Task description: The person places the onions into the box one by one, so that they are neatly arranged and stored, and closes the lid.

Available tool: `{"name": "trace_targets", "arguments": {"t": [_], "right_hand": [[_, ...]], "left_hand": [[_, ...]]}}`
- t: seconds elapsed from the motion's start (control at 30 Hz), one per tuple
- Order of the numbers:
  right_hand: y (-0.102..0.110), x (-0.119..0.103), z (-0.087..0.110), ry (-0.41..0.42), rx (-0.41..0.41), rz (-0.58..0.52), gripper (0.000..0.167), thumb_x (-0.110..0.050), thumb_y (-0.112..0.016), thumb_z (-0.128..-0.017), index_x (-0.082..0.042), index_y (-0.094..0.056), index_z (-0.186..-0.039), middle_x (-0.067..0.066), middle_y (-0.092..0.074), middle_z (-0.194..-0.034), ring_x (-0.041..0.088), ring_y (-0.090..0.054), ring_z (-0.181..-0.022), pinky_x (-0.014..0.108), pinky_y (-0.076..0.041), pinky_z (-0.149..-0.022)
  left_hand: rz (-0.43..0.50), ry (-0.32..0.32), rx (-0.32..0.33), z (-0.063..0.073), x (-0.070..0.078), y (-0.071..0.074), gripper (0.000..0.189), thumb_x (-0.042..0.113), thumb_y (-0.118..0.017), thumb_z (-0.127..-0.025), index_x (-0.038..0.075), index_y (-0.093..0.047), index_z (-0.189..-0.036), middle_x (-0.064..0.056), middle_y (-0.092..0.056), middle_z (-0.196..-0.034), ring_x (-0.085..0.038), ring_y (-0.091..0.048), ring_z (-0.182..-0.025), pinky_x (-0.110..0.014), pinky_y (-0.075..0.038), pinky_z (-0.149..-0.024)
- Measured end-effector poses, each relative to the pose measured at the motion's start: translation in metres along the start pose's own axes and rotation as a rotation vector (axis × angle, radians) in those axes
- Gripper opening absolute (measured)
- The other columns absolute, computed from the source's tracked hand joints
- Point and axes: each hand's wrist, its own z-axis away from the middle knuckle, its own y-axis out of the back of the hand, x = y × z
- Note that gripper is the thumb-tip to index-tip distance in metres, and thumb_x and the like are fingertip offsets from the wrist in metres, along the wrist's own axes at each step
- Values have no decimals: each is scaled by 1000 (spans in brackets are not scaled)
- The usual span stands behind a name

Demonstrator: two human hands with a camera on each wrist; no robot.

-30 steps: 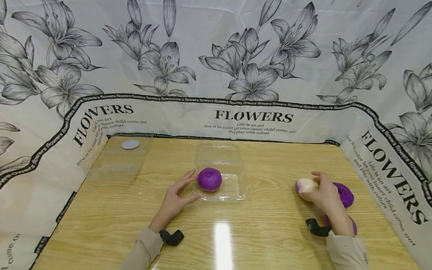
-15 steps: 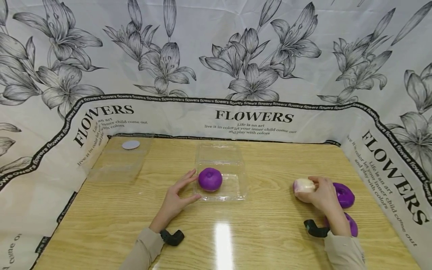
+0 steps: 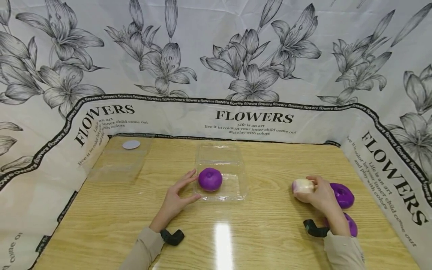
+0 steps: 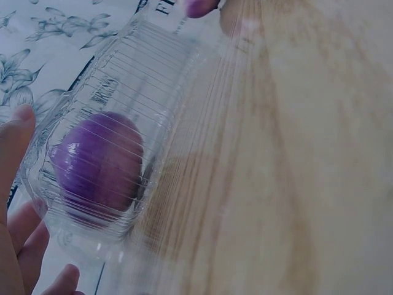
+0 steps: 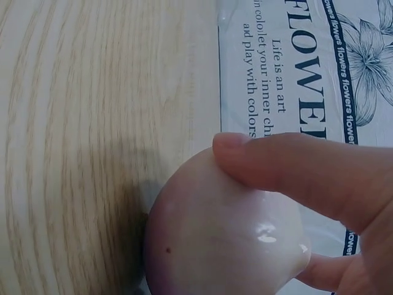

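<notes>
- Head view (clock read on the frame): the left hand (image 3: pixel 177 197) lies at 7 o'clock, relaxed, thumb and fingers spread wide apart, with nothing in its grip; its fingertips are at the near-left edge of a clear box (image 3: pixel 233 185).
- That box stands open close to 6 o'clock, its lid folded back towards 12, and a round purple piece (image 3: pixel 210 179) sits in the 9 o'clock half of its base.
- The right hand (image 3: pixel 322 195) is at 4 o'clock, thumb and fingers closed round a purple-and-white piece (image 3: pixel 302 186) (turnip-like in look), low over the worktop (image 3: pixel 266 221).
- At the right hand's 3 o'clock lies a second purple piece (image 3: pixel 344 195); a third purple piece (image 3: pixel 352 225) is at its 4 to 5 o'clock, partly hidden by the wrist.
- Another clear container (image 3: pixel 118 159) lies between 8 and 9 o'clock, with a white disc (image 3: pixel 131 144) at its far end.
- Left wrist view: the box is at 9 o'clock, the round purple piece showing through its ribbed wall; the left hand's fingers come in at 8 o'clock.
- Right wrist view: the purple-and-white piece bulges up between 5 and 6 o'clock, pinched by digits at 3 and 4 to 5 (whether it touches the worktop, I cannot tell).
</notes>
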Motion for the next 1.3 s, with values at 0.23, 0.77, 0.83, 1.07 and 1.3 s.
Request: {"name": "trace_targets", "arguments": {"t": [0.23, 0.77, 0.83, 1.07, 1.3], "right_hand": [[-2, -8, -3, -3, -7, -17, 85, -32, -82, -80, 10, -38, -140, 40, -39, -132, 52, -40, -115, 61, -42, -87], [-24, -41, -15, 97, 105, -165, 76, -23, -83, -78, 1, -48, -141, 33, -34, -134, 44, -38, -116, 56, -43, -88], [-26, -47, -15, 110, 117, -193, 74, -23, -83, -77, -2, -50, -140, 31, -34, -135, 43, -39, -116, 55, -43, -88], [-34, -68, -17, 155, 133, -309, 72, -17, -85, -76, -7, -53, -139, 25, -34, -134, 36, -39, -114, 47, -44, -87], [-45, -89, -20, 218, 106, -405, 72, -10, -85, -75, -9, -53, -139, 21, -34, -134, 30, -42, -114, 39, -48, -84]], "left_hand": [[1, -14, 5, 0, -1, 0, 58, 3, -80, -81, -5, -57, -134, -21, -39, -153, -40, -28, -145, -57, -22, -118], [11, -11, 7, -1, -1, 0, 57, 3, -80, -82, -5, -57, -133, -20, -40, -153, -41, -30, -144, -58, -22, -117], [13, -12, 6, -1, -2, 0, 56, 3, -80, -82, -5, -57, -133, -21, -40, -153, -41, -30, -144, -58, -22, -117], [12, -6, 8, -1, -1, -1, 57, 3, -80, -82, -5, -57, -133, -20, -40, -153, -39, -30, -144, -57, -22, -118], [2, -8, 14, -1, -1, 0, 57, 3, -80, -81, -5, -58, -133, -19, -41, -152, -40, -31, -144, -58, -22, -117]]}}
